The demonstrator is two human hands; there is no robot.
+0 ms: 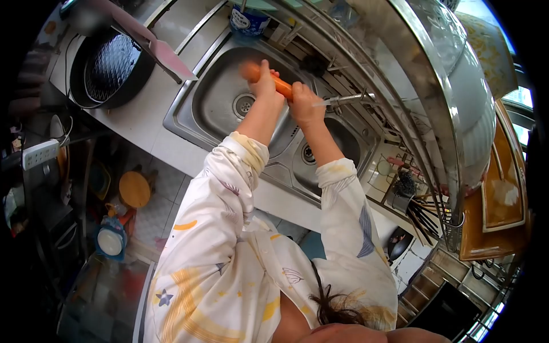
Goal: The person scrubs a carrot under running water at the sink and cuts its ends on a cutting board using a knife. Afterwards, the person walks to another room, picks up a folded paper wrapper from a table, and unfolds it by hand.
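Over the sink point(211, 94) I hold an orange carrot point(282, 87), tilted with its thick end towards the upper left. My left hand point(265, 88) is closed round its middle, and the thick end beyond it is blurred. My right hand point(305, 105) grips the other end, which its fingers hide. A thin stream of water from the tap point(351, 99) reaches my right hand. Below my left hand, the drain point(245, 106) shows in the larger basin.
A metal dish rack point(394, 108) rises along the right, holding glass bowls. A black pan point(108, 68) and a pink board point(166, 54) stand on the left counter. A blue tub point(249, 23) sits behind the sink; chopsticks point(426, 217) are at right.
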